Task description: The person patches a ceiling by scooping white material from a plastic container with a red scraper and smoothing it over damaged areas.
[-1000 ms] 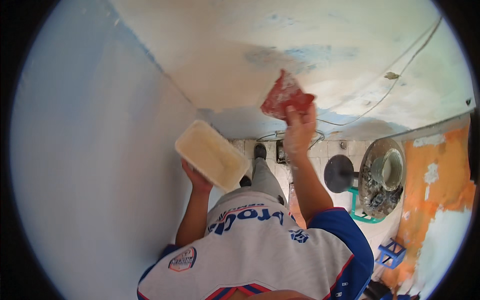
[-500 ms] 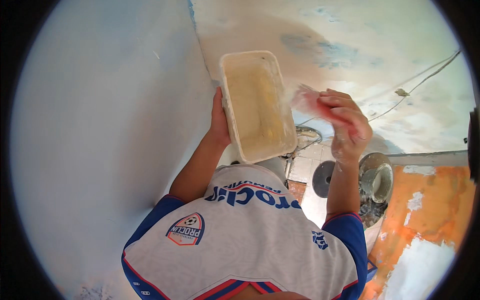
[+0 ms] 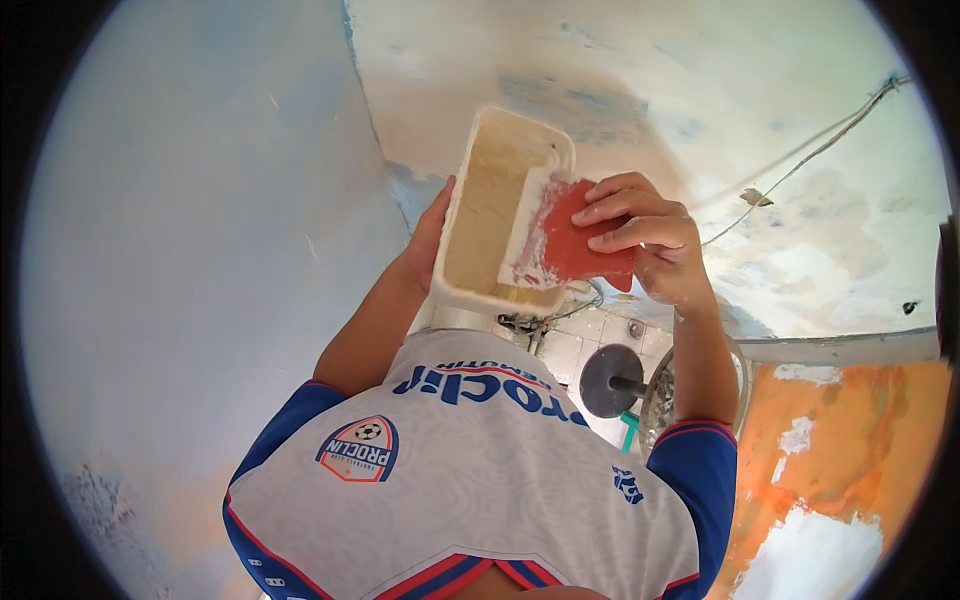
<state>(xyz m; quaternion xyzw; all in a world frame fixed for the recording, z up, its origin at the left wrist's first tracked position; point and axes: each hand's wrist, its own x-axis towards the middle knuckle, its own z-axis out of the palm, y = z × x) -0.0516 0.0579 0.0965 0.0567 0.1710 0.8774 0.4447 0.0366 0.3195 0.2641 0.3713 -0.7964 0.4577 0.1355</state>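
Note:
My left hand [image 3: 428,228] grips the left side of a cream rectangular plastic tub [image 3: 478,185], held tilted in front of my chest; its fingers are mostly hidden behind it. My right hand [image 3: 640,230] holds a red flat putty spreader [image 3: 580,250], with fingers across its face. The spreader's edge, coated with white paste, lies over the right half of the tub, against or just inside its rim. The tub's inside has a pale yellowish film.
A pale blue wall [image 3: 200,250] rises at left, meeting a patchy white wall [image 3: 720,80] with a hanging cable [image 3: 840,135]. Lower right are a dark round disc on a post [image 3: 610,380], a round metal container [image 3: 660,395] and an orange patched surface [image 3: 840,430]. Tiled floor [image 3: 580,322] shows below.
The tub has risen from low on the left to upright before my chest. My right hand has brought the red spreader leftward onto the tub, turning it so the pasted edge faces left.

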